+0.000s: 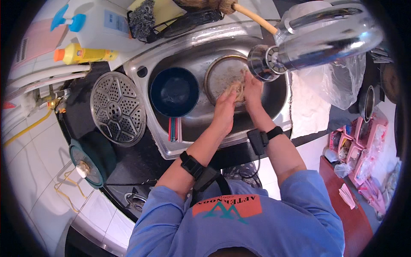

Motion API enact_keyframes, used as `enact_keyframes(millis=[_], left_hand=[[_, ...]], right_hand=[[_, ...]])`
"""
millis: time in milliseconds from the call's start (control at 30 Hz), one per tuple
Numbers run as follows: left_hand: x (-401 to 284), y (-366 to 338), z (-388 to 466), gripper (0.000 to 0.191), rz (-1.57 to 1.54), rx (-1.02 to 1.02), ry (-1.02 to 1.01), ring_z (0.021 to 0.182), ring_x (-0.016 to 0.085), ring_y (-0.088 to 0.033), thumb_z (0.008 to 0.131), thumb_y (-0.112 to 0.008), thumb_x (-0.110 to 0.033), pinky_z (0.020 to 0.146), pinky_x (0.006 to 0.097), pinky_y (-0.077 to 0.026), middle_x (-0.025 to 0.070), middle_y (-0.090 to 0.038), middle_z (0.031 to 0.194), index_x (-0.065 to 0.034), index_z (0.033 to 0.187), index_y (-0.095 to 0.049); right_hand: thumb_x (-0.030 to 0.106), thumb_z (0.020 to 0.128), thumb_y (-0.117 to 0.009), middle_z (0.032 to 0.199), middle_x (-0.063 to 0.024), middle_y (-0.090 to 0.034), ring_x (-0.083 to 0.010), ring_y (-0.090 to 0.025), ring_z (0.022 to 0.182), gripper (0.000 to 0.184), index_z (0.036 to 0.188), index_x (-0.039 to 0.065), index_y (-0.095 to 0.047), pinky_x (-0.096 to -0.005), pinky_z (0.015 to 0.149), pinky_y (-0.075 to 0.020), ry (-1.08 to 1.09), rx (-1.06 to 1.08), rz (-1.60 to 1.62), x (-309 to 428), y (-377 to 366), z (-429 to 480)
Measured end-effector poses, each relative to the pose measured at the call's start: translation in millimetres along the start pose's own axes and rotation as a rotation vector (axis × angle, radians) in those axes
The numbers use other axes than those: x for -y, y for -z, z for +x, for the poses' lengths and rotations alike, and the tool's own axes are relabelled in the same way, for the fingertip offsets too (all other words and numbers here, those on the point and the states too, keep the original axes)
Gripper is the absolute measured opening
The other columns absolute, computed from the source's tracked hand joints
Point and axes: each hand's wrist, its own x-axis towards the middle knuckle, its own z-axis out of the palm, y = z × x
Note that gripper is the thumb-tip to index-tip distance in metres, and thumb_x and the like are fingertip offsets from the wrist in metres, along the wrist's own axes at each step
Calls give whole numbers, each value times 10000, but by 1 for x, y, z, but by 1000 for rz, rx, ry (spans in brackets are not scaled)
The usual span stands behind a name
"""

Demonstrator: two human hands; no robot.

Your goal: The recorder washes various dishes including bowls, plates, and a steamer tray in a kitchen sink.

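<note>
In the stainless steel sink, my left hand [225, 104] and my right hand [253, 88] come together over a round metal lid or pan [221, 75] with brownish stains. A crumpled tan cloth [238, 90] is gripped between them, mostly by the left hand's fingers; the right hand's fingers touch its right side. How firmly the right hand holds it cannot be told. To the left sits a dark blue bowl [175, 92], with red, teal and pale chopsticks [174, 128] below it. The chrome faucet [308, 48] reaches over the sink from the right.
Left of the sink lie a perforated steel steamer plate [118, 108] and a dark green lidded pot [96, 160]. Bottles and a steel scourer [142, 21] stand beyond the sink's back left. A white cloth [310, 109] and a clear plastic bag [340, 80] are on the right.
</note>
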Motion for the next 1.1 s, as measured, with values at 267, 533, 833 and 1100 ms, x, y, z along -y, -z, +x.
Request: enact_keyframes(millis=[267, 533, 833, 1100], left_hand=[[-14, 55, 20, 627, 357, -138, 89, 1293, 247, -300, 875, -499, -112, 1003, 458, -300, 76, -233, 1466, -228, 1425, -221], [-7, 55, 72, 550, 215, -125, 158, 1150, 260, -464, 858, -568, -400, 889, 441, -409, 110, -416, 1298, -168, 1313, -365], [10, 10, 48, 331, -38, -34, -2, 1014, 217, -556, 914, -489, -170, 850, 307, -468, 91, -544, 1143, -76, 1231, -461], [-19, 26, 38, 378, -106, -121, 128, 930, 154, -528, 890, -531, -373, 826, 313, -444, 50, -563, 1011, -77, 1126, -528]], right_hand=[[131, 835, -460, 1159, -184, -538, -380, -620, 805, 431, 1251, 128, -349, -477, 619, -502, 595, 262, -1217, -37, -6, -4], [122, 817, -550, 837, -171, -592, -339, -593, 769, 116, 901, 41, -557, -403, 671, -472, 553, 164, -465, -11, -26, -10], [236, 845, -554, 992, -217, -563, -378, -564, 905, 278, 1034, 38, -504, -445, 773, -449, 352, 49, -353, 34, -19, -25], [272, 962, -349, 1293, -204, -464, -298, -416, 1230, 439, 1299, -2, -415, -360, 1011, -306, 530, 67, -135, 28, -44, -99]])
